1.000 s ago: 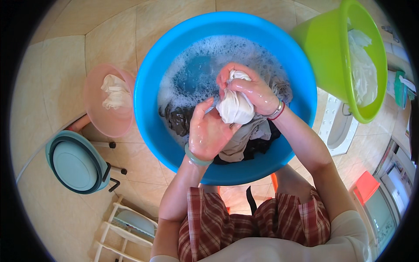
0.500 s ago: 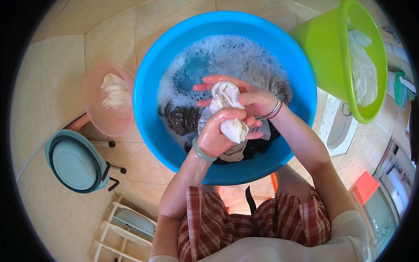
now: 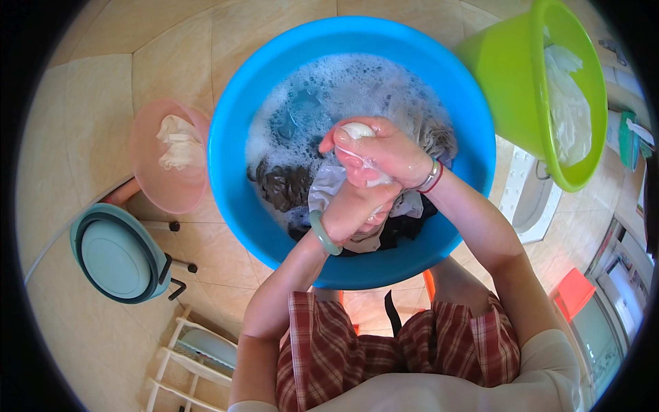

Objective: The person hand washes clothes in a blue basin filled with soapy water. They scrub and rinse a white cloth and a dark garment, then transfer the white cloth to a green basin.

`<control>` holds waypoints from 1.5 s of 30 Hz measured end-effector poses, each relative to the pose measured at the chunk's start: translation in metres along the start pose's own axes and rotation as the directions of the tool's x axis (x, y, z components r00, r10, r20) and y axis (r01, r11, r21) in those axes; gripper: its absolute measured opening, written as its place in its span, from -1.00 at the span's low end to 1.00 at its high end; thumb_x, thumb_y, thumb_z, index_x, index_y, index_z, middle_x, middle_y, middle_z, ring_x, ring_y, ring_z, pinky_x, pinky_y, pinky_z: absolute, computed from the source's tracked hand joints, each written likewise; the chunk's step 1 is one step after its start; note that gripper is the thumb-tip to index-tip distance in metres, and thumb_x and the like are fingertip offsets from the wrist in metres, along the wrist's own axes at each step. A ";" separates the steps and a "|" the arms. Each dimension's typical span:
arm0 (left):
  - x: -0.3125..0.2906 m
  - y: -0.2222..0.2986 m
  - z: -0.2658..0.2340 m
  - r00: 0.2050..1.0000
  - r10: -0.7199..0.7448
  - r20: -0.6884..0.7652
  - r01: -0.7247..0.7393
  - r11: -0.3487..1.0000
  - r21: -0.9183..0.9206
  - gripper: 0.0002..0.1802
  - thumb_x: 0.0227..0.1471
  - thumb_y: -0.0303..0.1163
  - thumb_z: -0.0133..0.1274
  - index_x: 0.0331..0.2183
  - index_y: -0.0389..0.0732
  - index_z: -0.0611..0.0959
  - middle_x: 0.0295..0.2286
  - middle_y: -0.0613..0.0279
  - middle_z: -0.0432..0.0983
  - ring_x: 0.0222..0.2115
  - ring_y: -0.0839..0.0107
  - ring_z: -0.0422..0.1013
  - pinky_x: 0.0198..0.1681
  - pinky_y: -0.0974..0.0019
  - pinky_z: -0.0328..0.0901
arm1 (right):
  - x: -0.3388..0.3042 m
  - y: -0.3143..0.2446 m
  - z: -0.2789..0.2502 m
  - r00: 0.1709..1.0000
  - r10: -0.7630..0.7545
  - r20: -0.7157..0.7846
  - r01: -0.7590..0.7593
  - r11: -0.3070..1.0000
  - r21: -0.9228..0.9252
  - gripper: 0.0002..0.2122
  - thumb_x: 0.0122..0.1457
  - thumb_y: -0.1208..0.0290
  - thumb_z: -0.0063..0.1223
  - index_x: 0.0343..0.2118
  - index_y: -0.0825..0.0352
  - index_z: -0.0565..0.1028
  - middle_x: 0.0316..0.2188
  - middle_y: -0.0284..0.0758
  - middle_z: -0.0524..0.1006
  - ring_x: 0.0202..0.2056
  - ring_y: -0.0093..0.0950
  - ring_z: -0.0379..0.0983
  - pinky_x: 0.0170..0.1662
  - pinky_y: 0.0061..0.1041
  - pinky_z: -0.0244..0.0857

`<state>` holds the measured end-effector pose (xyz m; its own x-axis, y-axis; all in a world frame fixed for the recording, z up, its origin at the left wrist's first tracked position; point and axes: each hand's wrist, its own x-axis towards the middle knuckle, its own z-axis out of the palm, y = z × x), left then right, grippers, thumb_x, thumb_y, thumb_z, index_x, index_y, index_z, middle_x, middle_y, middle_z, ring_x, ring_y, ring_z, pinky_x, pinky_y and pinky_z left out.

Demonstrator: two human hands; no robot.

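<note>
Above the large blue basin (image 3: 237, 226), both my hands are wrapped round a bunched, wet white cloth (image 3: 358, 130). My right hand (image 3: 395, 154) grips its upper part, and a bit of it bulges out past the thumb. Just below, my left hand (image 3: 353, 213) is closed on the lower part, which is mostly hidden by the fingers. Soapy water (image 3: 295, 113) fills the basin, thick with bubbles. Soaking under my hands are a dark brown garment (image 3: 285, 185), greyish fabric (image 3: 436, 134), pale cloth (image 3: 324, 189) and a black piece (image 3: 405, 230).
To the left stands a pink basin (image 3: 147, 165) holding a cream cloth (image 3: 182, 143). A folded teal basin (image 3: 113, 257) hangs below it, above a pale rack (image 3: 171, 353). A green bucket (image 3: 501, 62) with white fabric (image 3: 570, 110) stands at right, near a white floor fixture (image 3: 532, 199).
My fingers, spread around the cloth before, have closed tightly on it. The right hand now wraps the upper end, and much less of the cloth shows.
</note>
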<state>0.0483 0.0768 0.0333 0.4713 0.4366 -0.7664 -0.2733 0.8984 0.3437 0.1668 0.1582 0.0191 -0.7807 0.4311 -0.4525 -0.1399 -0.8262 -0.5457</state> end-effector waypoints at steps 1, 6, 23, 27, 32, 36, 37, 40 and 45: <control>0.003 -0.005 0.000 0.994 0.102 -0.040 -0.099 0.993 0.066 -0.83 0.11 -0.35 0.04 -0.46 -0.16 0.42 -0.65 0.41 0.26 -0.72 0.69 0.13 -0.71 0.56 -0.07 | 0.001 0.003 0.002 0.996 -0.059 -0.062 0.056 0.997 -0.050 -0.73 0.27 0.20 0.02 -0.24 0.37 0.51 -0.57 -0.48 0.38 -0.55 -0.73 0.26 -0.52 -0.73 0.17; 0.017 -0.031 -0.011 0.769 0.638 -0.030 -0.544 0.678 0.494 -0.74 0.03 -0.41 0.12 -0.22 -0.27 0.50 -0.41 0.26 0.50 -0.40 0.44 0.45 -0.38 0.37 0.34 | -0.001 0.005 0.017 0.986 -0.051 -0.159 0.042 0.997 -0.061 -0.57 0.24 0.03 0.04 -0.63 0.28 0.39 -0.70 -0.48 0.32 -0.69 -0.71 0.19 -0.65 -0.69 0.06; 0.037 -0.045 -0.021 0.803 0.585 -0.110 -0.214 0.456 0.864 -0.81 -0.02 -0.37 0.17 -0.34 -0.26 0.61 -0.46 0.16 0.59 -0.37 0.21 0.55 -0.36 0.20 0.39 | -0.002 0.017 0.010 0.951 -0.038 -0.306 0.074 0.991 0.109 -0.57 0.31 0.20 -0.11 -0.70 0.20 0.17 -0.75 -0.49 0.18 -0.72 -0.67 0.04 -0.66 -0.64 -0.06; 0.041 -0.031 -0.011 0.899 0.317 -0.303 -0.107 0.828 0.550 -0.76 0.01 -0.40 0.14 -0.22 -0.21 0.58 -0.38 0.25 0.57 -0.34 0.32 0.52 -0.33 0.23 0.40 | 0.007 0.023 -0.011 0.953 -0.035 -0.300 0.119 0.956 0.269 -0.65 0.29 0.14 -0.07 -0.58 0.25 0.33 -0.69 -0.43 0.28 -0.70 -0.60 0.17 -0.62 -0.61 0.10; 0.015 0.006 0.004 0.911 0.379 -0.161 -0.399 0.909 -0.117 -0.43 0.11 -0.49 0.02 0.14 -0.12 0.25 -0.03 0.20 0.36 -0.05 0.31 0.37 -0.08 0.10 0.39 | -0.018 0.002 -0.028 0.920 -0.305 -0.245 0.269 0.948 -0.171 -0.29 0.23 0.04 0.02 0.28 0.35 0.02 0.16 -0.15 0.24 0.16 -0.39 0.22 0.19 -0.40 0.14; -0.004 0.047 0.038 0.914 0.393 -0.100 -0.405 0.897 -0.178 -0.46 0.24 -0.36 -0.11 0.21 -0.11 0.18 0.08 0.17 0.30 0.03 0.28 0.34 0.00 0.03 0.35 | -0.050 -0.017 -0.016 0.814 -0.486 -0.319 0.299 0.821 -0.486 -0.23 0.12 0.24 0.24 0.28 0.35 0.02 0.15 -0.14 0.25 0.15 -0.36 0.22 0.18 -0.41 0.15; -0.006 0.051 0.046 0.904 0.414 -0.110 -0.426 0.893 -0.141 -0.50 0.27 -0.31 -0.13 0.19 -0.12 0.25 0.04 0.19 0.35 -0.02 0.32 0.38 -0.01 0.09 0.36 | -0.056 -0.024 -0.005 0.762 -0.545 -0.348 0.372 0.810 -0.454 -0.27 0.11 0.30 0.25 0.26 0.34 0.07 0.12 -0.19 0.29 0.12 -0.38 0.26 0.15 -0.44 0.19; 0.006 0.056 0.072 0.816 0.572 -0.086 -0.557 0.817 0.151 -0.55 0.26 -0.22 -0.08 0.12 -0.16 0.40 -0.09 0.27 0.47 -0.13 0.44 0.42 -0.07 0.29 0.35 | -0.081 -0.054 0.010 0.583 -0.703 -0.408 0.456 0.699 -0.552 -0.54 0.09 0.44 0.25 0.03 0.32 0.33 0.00 -0.27 0.40 0.00 -0.49 0.35 0.05 -0.50 0.26; 0.013 0.109 0.131 0.854 0.515 0.080 -0.519 0.853 0.046 -0.53 0.16 -0.25 0.09 0.04 -0.29 0.49 -0.16 0.20 0.48 -0.31 0.54 0.44 -0.32 0.47 0.39 | -0.123 -0.103 0.001 0.143 -0.911 -0.387 0.462 0.407 -0.788 -0.87 0.10 0.57 0.18 -0.28 0.35 0.49 0.03 -0.21 0.43 -0.01 -0.46 0.37 0.03 -0.50 0.27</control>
<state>0.1341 0.1864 0.1316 0.3287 0.8389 -0.4338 -0.4391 0.5424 0.7163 0.2766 0.1903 0.1320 0.2521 0.9545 0.1592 0.0618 0.1483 -0.9870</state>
